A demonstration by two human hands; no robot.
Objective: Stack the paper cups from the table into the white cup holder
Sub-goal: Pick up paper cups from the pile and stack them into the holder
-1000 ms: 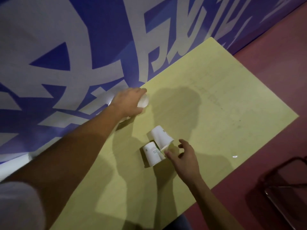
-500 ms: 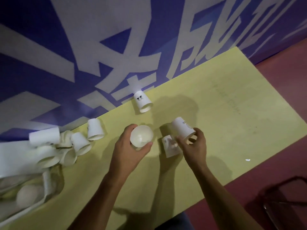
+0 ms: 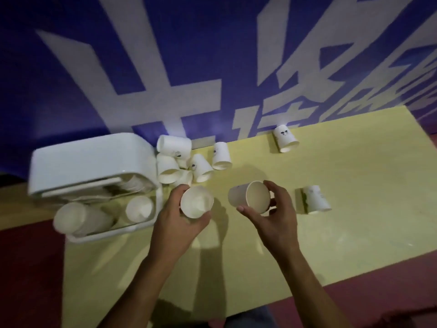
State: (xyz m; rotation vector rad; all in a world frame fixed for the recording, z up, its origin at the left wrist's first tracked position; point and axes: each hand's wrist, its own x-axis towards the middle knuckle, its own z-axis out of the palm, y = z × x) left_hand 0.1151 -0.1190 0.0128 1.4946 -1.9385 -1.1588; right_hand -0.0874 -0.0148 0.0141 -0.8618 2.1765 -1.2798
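Observation:
My left hand grips a white paper cup, its mouth facing me, just right of the white cup holder. In my right hand is a second paper cup, tilted with its mouth toward me. The holder lies open at the table's left end, with stacks of cups inside. A pile of several loose cups lies beside it. One cup lies on its side right of my right hand, and another lies near the wall.
The yellow table stands against a blue wall with large white characters. Dark red floor borders the table's near edge and left end.
Both hands lifted their cups and moved left toward the holder. My right hand picked one cup off the table, leaving the other lying there. The view swung left, showing the holder.

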